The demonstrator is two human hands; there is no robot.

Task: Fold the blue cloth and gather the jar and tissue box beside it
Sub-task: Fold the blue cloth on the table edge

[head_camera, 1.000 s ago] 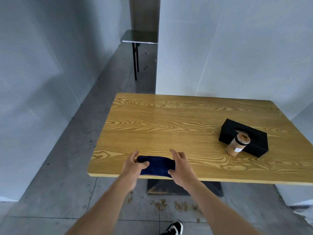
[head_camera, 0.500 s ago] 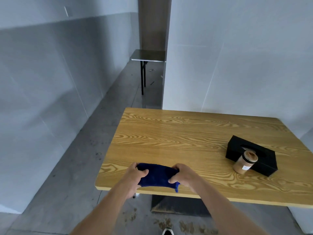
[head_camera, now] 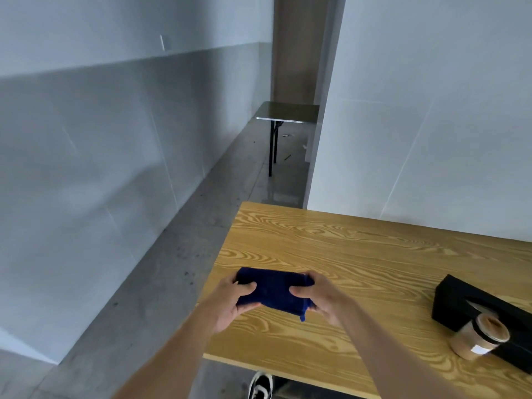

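Observation:
The blue cloth [head_camera: 273,289] is folded into a small thick rectangle and held above the left part of the wooden table [head_camera: 359,254]. My left hand [head_camera: 230,303] grips its left end and my right hand [head_camera: 322,298] grips its right end, with a corner hanging down below. The black tissue box [head_camera: 457,300] lies at the table's right side. The jar [head_camera: 478,338], tan with a brown lid and a white label, stands against the box's near side.
A grey wall runs along the left and a white partition stands behind the table. A small dark side table [head_camera: 288,113] stands in the corridor beyond. A black and white shoe [head_camera: 260,385] shows under the table's near edge.
Both hands have lifted the folded cloth off the table's near edge and carried it further over the tabletop. The view has swung left and up. Jar and box have stayed put.

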